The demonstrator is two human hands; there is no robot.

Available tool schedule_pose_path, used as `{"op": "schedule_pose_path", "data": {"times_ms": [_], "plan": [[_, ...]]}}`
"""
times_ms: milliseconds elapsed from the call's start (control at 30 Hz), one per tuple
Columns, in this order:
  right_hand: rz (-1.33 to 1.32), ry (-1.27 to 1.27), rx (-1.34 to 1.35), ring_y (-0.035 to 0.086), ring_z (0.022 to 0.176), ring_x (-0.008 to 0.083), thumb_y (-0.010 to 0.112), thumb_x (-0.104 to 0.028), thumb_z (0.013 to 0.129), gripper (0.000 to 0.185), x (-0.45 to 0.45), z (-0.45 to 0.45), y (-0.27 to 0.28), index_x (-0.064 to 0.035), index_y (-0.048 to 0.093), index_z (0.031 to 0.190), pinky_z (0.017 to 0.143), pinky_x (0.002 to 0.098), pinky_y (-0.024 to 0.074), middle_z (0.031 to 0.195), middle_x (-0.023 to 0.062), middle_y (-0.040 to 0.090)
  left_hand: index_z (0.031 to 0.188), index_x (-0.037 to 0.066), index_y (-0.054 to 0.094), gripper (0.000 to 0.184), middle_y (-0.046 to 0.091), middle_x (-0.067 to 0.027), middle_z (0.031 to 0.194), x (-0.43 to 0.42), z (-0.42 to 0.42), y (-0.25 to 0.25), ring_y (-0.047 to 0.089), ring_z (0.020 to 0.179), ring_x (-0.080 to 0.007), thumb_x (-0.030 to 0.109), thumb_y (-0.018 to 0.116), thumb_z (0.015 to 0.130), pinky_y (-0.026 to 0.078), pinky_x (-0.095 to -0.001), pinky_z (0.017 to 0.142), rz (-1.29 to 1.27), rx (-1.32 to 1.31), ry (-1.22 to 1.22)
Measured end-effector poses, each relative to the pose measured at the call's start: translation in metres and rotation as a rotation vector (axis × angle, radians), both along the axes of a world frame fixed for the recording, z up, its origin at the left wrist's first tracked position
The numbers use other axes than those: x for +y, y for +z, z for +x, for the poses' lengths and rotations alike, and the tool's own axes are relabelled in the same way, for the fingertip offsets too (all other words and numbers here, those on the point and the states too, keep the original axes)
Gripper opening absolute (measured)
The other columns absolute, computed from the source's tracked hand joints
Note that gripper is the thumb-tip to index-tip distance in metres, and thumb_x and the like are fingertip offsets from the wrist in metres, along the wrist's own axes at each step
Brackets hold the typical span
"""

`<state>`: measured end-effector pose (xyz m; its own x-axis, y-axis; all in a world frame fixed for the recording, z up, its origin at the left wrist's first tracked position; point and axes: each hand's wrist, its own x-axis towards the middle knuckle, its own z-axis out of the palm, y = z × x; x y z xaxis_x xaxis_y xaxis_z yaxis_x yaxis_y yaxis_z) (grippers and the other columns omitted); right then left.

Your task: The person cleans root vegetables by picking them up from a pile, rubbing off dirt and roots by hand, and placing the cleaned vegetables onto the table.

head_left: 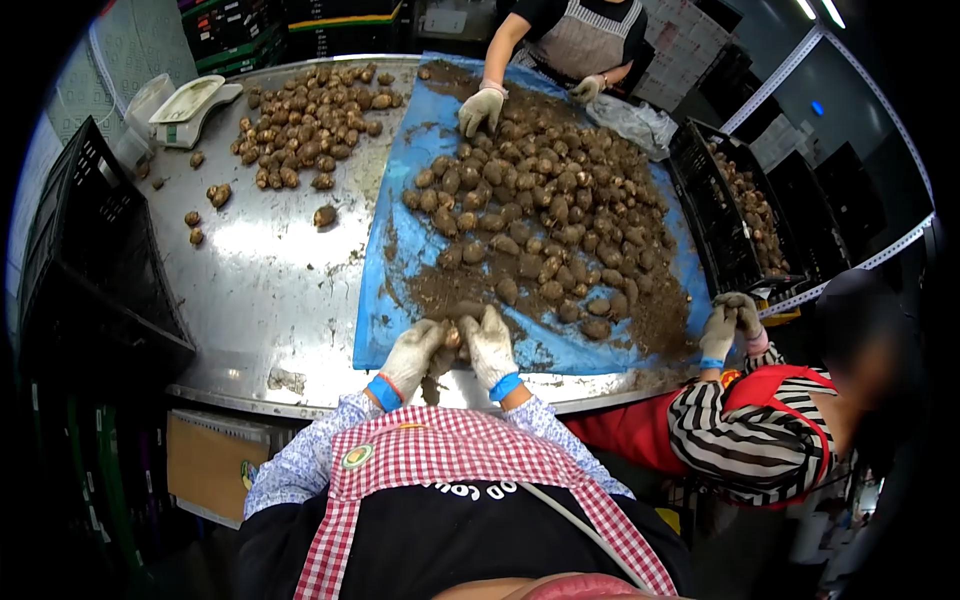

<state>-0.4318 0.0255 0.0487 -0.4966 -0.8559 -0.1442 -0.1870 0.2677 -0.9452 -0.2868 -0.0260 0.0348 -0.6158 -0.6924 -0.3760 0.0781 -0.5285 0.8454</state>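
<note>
My left hand (pixel 414 360) and my right hand (pixel 488 348), both in off-white work gloves with blue bands at the wrists, meet at the near edge of the table. Between their curled fingers is a small brown taro (pixel 454 338), partly covered by the gloves. Just beyond lies a blue sheet (pixel 375 310) strewn with loose soil. A big heap of soil-covered taros (pixel 545 200) spreads over it. To the left, on bare metal, sits a second pile of taros (pixel 300 120), with a few single ones nearer me.
A metal table (pixel 250 300) carries everything. At its back left stands a white scale (pixel 190 108); an upright black crate (pixel 100 270) is at left. Another black crate (pixel 745 205) at right holds taros. One gloved co-worker (pixel 575 40) reaches in opposite; another (pixel 760 420) works at my right.
</note>
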Motion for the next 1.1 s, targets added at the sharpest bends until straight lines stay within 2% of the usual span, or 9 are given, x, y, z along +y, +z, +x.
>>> {"op": "schedule_pose_path", "data": {"times_ms": [133, 333, 367, 533, 600, 633, 867, 1000, 1100], "plan": [[-0.02, 0.035, 0.577, 0.052, 0.11, 0.0477, 0.048, -0.03, 0.097, 0.052, -0.008, -0.007, -0.018, 0.0092, 0.041, 0.13, 0.095, 0.0489, 0.0419, 0.118, 0.0331, 0.055, 0.103, 0.002, 0.056, 0.025, 0.059, -0.0069, 0.075, -0.001, -0.01, -0.017, 0.054, 0.057, -0.0133, 0.025, 0.045, 0.101, 0.042, -0.0265, 0.05, -0.162, 0.057, 0.063], [-0.1, 0.002, 1.073, 0.06, 0.089, 0.036, 0.046, -0.018, 0.097, 0.023, -0.031, -0.019, -0.033, 0.0033, 0.054, 0.1, 0.08, 0.0406, 0.0495, 0.095, 0.0249, 0.058, 0.105, 0.002, 0.059, 0.023, 0.061, -0.0063, 0.08, 0.0, -0.018, -0.007, 0.059, 0.07, -0.0133, 0.022, 0.049, 0.101, 0.049, -0.0254, 0.059, 0.01, 0.08, 0.233], [0.179, 0.049, 0.497, 0.063, 0.084, 0.0359, 0.049, -0.013, 0.094, 0.018, -0.034, -0.024, 0.002, 0.0026, 0.054, 0.099, 0.075, 0.0422, 0.0517, 0.089, 0.0238, 0.061, 0.108, 0.001, 0.059, 0.023, 0.062, -0.0069, 0.083, -0.001, -0.013, 0.012, 0.061, 0.073, -0.0141, 0.021, 0.05, 0.1, 0.05, -0.0258, 0.06, -0.077, -0.017, 0.182], [-0.061, 0.174, 0.722, 0.062, 0.091, 0.0409, 0.053, -0.014, 0.091, 0.021, -0.015, -0.063, -0.028, 0.0026, 0.056, 0.104, 0.079, 0.0452, 0.051, 0.097, 0.0225, 0.064, 0.111, 0.0, 0.058, 0.03, 0.062, -0.0073, 0.08, -0.019, -0.004, 0.02, 0.059, 0.065, -0.0129, 0.026, 0.049, 0.1, 0.049, -0.0258, 0.057, -0.938, -0.187, 0.105], [0.021, 0.217, 0.783, 0.063, 0.094, 0.039, 0.054, -0.015, 0.091, 0.023, -0.014, -0.062, -0.017, 0.0031, 0.057, 0.105, 0.08, 0.044, 0.0512, 0.103, 0.0222, 0.064, 0.117, 0.0, 0.056, 0.032, 0.062, -0.0074, 0.083, -0.021, -0.009, 0.023, 0.059, 0.071, -0.0136, 0.027, 0.049, 0.1, 0.049, -0.0262, 0.06, -0.085, -0.003, 0.064], [-0.069, 0.143, 0.201, 0.065, 0.095, 0.0358, 0.054, -0.018, 0.092, 0.026, -0.008, -0.064, -0.029, 0.0034, 0.057, 0.107, 0.081, 0.0416, 0.0522, 0.11, 0.0208, 0.064, 0.117, 0.0, 0.056, 0.034, 0.061, -0.0057, 0.081, -0.022, -0.013, 0.013, 0.056, 0.066, -0.0127, 0.029, 0.052, 0.099, 0.048, -0.0255, 0.059, -0.073, -0.014, 0.065], [-0.129, 0.31, 0.739, 0.061, 0.082, 0.0386, 0.053, -0.022, 0.094, 0.022, 0.008, -0.039, 0.014, -0.0006, 0.055, 0.098, 0.074, 0.0441, 0.0494, 0.086, 0.0243, 0.06, 0.115, 0.001, 0.059, 0.028, 0.063, -0.0056, 0.086, -0.016, -0.017, 0.021, 0.059, 0.071, -0.0133, 0.022, 0.05, 0.099, 0.051, -0.0273, 0.064, -0.544, -0.196, -0.118], [0.118, 0.159, 0.586, 0.059, 0.08, 0.0394, 0.048, -0.025, 0.097, 0.025, -0.003, -0.034, 0.016, -0.0017, 0.052, 0.09, 0.07, 0.0451, 0.0477, 0.075, 0.0229, 0.054, 0.116, 0.001, 0.06, 0.026, 0.064, -0.007, 0.097, -0.009, -0.015, 0.039, 0.062, 0.079, -0.0131, 0.016, 0.048, 0.098, 0.053, -0.0276, 0.069, -0.405, -0.157, -0.12], [0.077, 0.309, 0.823, 0.059, 0.091, 0.0397, 0.045, -0.018, 0.096, 0.024, -0.001, -0.053, -0.037, -0.002, 0.056, 0.111, 0.076, 0.0468, 0.0488, 0.102, 0.0236, 0.058, 0.119, 0.001, 0.059, 0.027, 0.064, -0.0063, 0.098, -0.004, -0.02, 0.028, 0.06, 0.078, -0.009, 0.016, 0.049, 0.099, 0.051, -0.0238, 0.065, -0.602, -0.029, -0.067]]}}
